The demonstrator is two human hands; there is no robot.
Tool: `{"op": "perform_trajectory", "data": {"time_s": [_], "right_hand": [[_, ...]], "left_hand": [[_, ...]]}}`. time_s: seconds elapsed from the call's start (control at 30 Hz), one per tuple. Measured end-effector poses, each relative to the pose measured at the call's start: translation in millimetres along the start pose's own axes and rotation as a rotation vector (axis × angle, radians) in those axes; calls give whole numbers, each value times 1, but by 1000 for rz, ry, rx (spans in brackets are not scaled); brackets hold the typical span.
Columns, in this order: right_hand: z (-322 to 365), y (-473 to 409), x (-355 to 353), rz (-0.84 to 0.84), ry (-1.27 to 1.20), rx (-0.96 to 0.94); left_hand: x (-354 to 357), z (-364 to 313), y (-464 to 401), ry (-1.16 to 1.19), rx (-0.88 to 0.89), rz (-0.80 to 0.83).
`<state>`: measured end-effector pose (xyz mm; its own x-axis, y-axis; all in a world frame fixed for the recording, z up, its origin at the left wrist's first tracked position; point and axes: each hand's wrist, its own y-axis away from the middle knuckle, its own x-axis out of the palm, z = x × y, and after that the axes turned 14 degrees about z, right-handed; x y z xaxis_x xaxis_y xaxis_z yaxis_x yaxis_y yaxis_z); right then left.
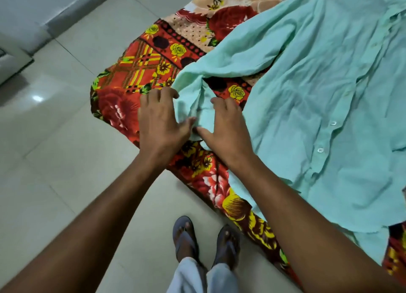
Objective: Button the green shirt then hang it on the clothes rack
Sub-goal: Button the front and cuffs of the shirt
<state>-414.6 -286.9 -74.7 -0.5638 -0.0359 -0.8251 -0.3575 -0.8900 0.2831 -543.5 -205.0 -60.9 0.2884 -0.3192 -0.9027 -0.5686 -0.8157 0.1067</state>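
Observation:
The light green shirt (318,77) lies spread out, front up, on a floral blanket. Two white buttons (320,150) show on its front placket. One sleeve stretches toward the blanket's left corner and ends in a bunched cuff (197,108). My left hand (160,121) holds the cuff's left side, with the thumb on the cloth and the fingers over its edge. My right hand (226,128) grips the cuff's right side with curled fingers, its thumb pointing at the left thumb. The clothes rack is out of view.
The red and yellow floral blanket (136,73) covers a low bed whose corner points toward me. Pale floor tiles (55,150) lie to the left and below. My feet in sandals (204,240) stand close to the bed edge.

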Motion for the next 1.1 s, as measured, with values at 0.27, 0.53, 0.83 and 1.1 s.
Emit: {"op": "perform_trajectory", "data": {"time_s": [0.27,0.53,0.83,1.1], "right_hand": [[11,0,-20,68,-87,326],[27,22,-20,-223,-535,-26],[17,20,-15,-50,-889,92],[12,21,-10,-135,-672,-82]], "left_hand": [[-8,2,15,116,-85,51],[-21,-7,25,431,-125,-145],[-8,-23,25,601,-151,-195],[16,-29,28,474,-67,-69]]}}
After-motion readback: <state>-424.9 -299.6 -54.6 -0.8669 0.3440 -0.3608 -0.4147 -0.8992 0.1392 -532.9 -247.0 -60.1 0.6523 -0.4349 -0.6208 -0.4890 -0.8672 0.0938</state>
